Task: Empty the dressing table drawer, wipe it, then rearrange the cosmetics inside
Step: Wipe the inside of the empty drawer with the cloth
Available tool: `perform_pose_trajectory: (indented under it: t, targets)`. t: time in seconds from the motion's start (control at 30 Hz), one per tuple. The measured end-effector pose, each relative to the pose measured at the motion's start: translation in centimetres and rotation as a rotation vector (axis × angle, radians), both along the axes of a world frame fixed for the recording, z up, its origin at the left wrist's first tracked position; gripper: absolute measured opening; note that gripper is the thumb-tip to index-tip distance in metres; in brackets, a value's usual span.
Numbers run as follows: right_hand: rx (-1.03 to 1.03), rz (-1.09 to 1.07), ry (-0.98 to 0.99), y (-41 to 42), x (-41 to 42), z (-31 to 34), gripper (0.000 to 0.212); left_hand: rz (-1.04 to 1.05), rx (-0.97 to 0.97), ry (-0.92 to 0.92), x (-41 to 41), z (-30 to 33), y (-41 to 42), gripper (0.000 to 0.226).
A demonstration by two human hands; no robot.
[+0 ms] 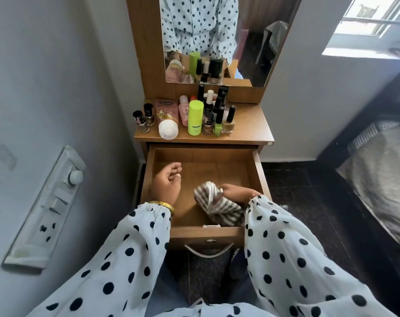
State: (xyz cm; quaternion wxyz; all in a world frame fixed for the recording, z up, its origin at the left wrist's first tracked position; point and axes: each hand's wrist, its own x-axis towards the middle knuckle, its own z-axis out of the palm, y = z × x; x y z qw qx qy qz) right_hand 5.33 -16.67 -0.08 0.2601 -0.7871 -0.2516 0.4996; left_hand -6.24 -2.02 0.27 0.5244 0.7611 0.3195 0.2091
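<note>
Left hand (168, 187) loosely curled — right hand (234, 193) gripping.

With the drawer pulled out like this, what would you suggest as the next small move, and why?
Probably sweep the striped cloth in the right hand toward the drawer's back corners: the cosmetics already stand on the tabletop, and the cloth sits near the front. The left hand holds nothing.

The cloth (215, 205) is showing grey and white stripes against the brown wood of the drawer (194, 232). Behind the drawer, a lime-green bottle (195, 117) is standing beside a pink tube (167, 117) with a white cap. The sleeves (130, 255) are showing white with dark polka dots.
</note>
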Motion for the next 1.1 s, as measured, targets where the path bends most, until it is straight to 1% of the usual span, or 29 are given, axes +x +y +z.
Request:
perform_pose_trajectory:
  t: [0.07, 0.13, 0.2, 0.27, 0.37, 0.5, 0.57, 0.67, 0.7, 0.8, 0.83, 0.9, 1.03, 1.1]
  targets:
    - [0.338, -0.391, 0.367, 0.9, -0.5, 0.5, 0.019, 0.003, -0.049, 0.01, 0.3, 0.0, -0.6, 0.03]
    - [0.585, -0.622, 0.594, 1.9, -1.1, 0.7, 0.017, 0.013, -0.088, 0.037, 0.5, 0.1, -1.2, 0.03]
    - [0.694, -0.725, 0.689, 2.8, -2.0, 0.8, 0.02, 0.016, -0.151, 0.075, 0.6, 0.3, -1.7, 0.035]
    - [0.738, -0.769, 0.73, 3.4, -2.8, 0.9, 0.021, 0.025, -0.218, 0.119, 0.7, 0.5, -1.7, 0.042]
    - [0.77, -0.783, 0.711, 3.7, -3.1, 0.7, 0.021, 0.023, -0.359, 0.126, 0.8, 0.7, -1.6, 0.044]
    - [0.801, -0.819, 0.543, 3.9, -2.9, 0.1, 0.016, -0.006, -0.45, 0.141, 0.9, 1.0, -1.7, 0.034]
    - [0.811, -0.849, 0.504, 3.9, -2.7, 0.0, 0.016, 0.002, -0.472, 0.137, 0.8, 1.1, -1.5, 0.031]
    - [0.769, -0.882, 0.444, 3.8, -2.5, -0.2, 0.012, 0.017, -0.5, 0.116, 0.7, 1.1, -1.3, 0.028]
    - [0.749, -0.896, 0.435, 3.7, -2.5, -0.4, 0.015, 0.03, -0.513, 0.1, 0.7, 1.0, -1.2, 0.028]
    - [0.664, -0.908, 0.473, 3.5, -2.4, -0.5, 0.045, 0.083, -0.504, 0.055, 0.6, 1.1, -1.0, 0.025]
    - [0.643, -0.896, 0.486, 3.3, -2.4, -0.4, 0.052, 0.094, -0.494, 0.051, 0.5, 1.1, -0.9, 0.024]
    - [0.626, -0.863, 0.47, 3.2, -2.4, -0.1, 0.057, 0.097, -0.467, 0.069, 0.4, 1.2, -0.8, 0.028]
    - [0.509, -0.645, 0.186, 3.4, -2.9, 0.3, 0.056, 0.124, -0.434, 0.088, 0.3, 1.4, -0.8, 0.04]
    - [0.487, -0.641, 0.154, 3.6, -3.1, 0.3, 0.045, 0.144, -0.456, 0.063, 0.2, 1.7, -0.8, 0.04]
